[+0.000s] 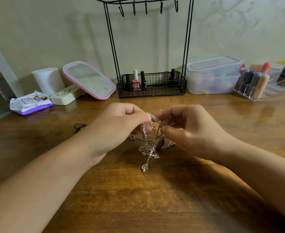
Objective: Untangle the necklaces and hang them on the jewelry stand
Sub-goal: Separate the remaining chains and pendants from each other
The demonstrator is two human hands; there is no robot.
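Note:
A tangle of silver chain necklaces (147, 140) hangs between my two hands above the wooden table (138, 199). My left hand (120, 128) pinches the chains from the left, and my right hand (189, 130) pinches them from the right. A silver cross pendant (149, 158) lies on the table below, with a dark pendant (160, 145) beside it. The black wire jewelry stand (148, 47) rises at the back, its row of hooks (146, 8) bare.
Nail polish bottles (138, 81) stand in the stand's wire basket. A pink-rimmed mirror (89, 79), white cup (48, 80), case and wipes pack (30, 102) sit at the left. A clear plastic box (212, 76) and acrylic organizer (259, 84) are at the right. A black cord (80, 126) lies left of my hand.

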